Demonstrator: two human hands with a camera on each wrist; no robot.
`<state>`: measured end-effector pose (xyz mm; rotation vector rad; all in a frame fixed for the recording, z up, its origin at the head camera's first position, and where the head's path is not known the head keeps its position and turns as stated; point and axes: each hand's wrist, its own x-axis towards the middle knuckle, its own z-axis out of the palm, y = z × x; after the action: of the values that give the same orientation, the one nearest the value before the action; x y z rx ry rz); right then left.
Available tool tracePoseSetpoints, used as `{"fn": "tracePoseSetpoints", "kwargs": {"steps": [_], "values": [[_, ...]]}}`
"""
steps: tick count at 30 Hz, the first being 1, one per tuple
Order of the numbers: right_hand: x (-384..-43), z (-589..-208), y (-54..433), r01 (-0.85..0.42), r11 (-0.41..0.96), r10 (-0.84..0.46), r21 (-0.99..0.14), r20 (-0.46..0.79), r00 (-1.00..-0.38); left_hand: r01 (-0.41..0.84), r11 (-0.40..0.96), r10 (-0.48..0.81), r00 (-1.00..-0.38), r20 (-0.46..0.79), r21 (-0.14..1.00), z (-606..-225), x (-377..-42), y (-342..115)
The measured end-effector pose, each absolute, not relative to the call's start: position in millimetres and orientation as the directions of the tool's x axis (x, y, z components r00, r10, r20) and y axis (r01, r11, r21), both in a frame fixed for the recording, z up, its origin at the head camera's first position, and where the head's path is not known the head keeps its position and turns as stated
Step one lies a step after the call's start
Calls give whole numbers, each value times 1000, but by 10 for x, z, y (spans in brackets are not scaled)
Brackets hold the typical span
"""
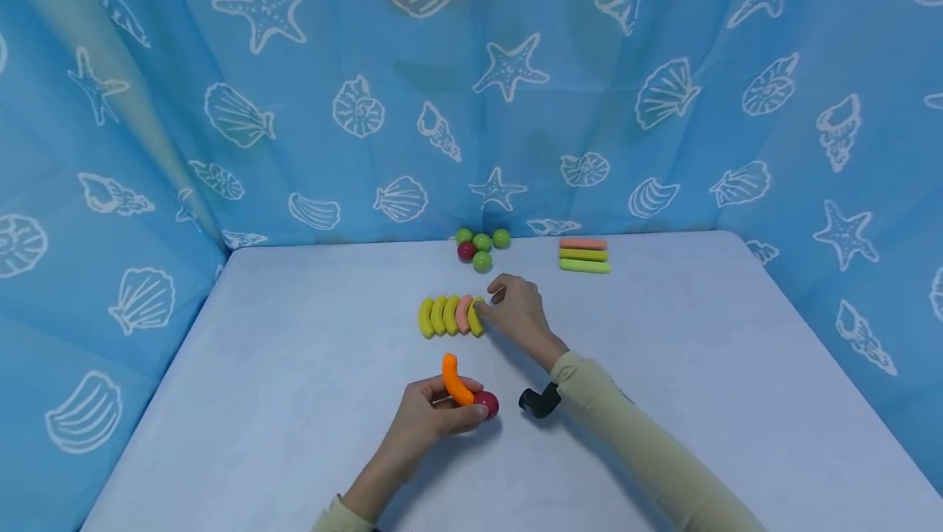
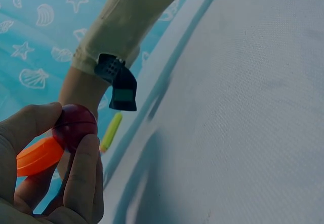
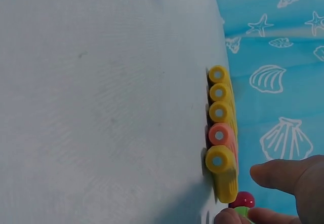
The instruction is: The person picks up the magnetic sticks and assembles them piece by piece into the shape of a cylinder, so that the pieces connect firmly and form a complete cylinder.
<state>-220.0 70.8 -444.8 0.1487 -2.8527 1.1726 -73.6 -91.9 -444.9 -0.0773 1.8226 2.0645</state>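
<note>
My left hand (image 1: pixel 435 413) pinches a dark red ball (image 2: pixel 76 126) between thumb and fingers, above the table. A curved orange rod (image 1: pixel 454 380) joins the ball at one end and juts out past the fingers. My right hand (image 1: pixel 516 309) reaches to the right end of a row of curved rods. Its fingertips are at the endmost yellow rod (image 3: pixel 221 176), with thumb and fingers spread apart in the right wrist view. Beside that lies a pink rod (image 1: pixel 462 314), then several more yellow rods (image 1: pixel 438 316). Grey discs show in the rod ends.
Behind the row sit several green balls (image 1: pixel 482 261) and another red ball (image 1: pixel 466 251). Three straight rods (image 1: pixel 584 254), pink, yellow and lime, lie at the back right. A black wrist camera (image 1: pixel 540 401) hangs under the right sleeve. A blue curtain (image 1: pixel 442 65) borders the white table (image 1: pixel 309 335).
</note>
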Motion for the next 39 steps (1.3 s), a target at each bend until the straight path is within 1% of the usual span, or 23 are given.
{"fn": "tracePoseSetpoints", "kwargs": {"steps": [8, 18, 23, 28, 33, 39], "values": [[-2244, -4492, 679, -74, 705, -59, -706, 45, -997, -308, -76, 249, -927, -281, 948, -4449, -735, -911], [-2277, -4499, 625, -80, 714, -65, -695, 48, -997, -312, -56, 225, -930, -292, 949, -4460, -746, -912], [-2270, -4489, 623, -61, 714, -66, -697, 21, -998, -317, -71, 228, -928, -294, 946, -4470, -738, -916], [-2261, -4469, 642, -69, 702, -81, -709, 16, -997, -314, -91, 233, -929, -286, 945, -4468, -738, -928], [-2272, -4473, 668, -56, 722, -86, -690, -10, -996, -308, -93, 235, -931, -280, 947, -4478, -746, -951], [-2257, -4441, 726, -38, 776, -97, -629, -61, -993, -310, -86, 234, -930, -283, 947, -4468, -750, -973]]}}
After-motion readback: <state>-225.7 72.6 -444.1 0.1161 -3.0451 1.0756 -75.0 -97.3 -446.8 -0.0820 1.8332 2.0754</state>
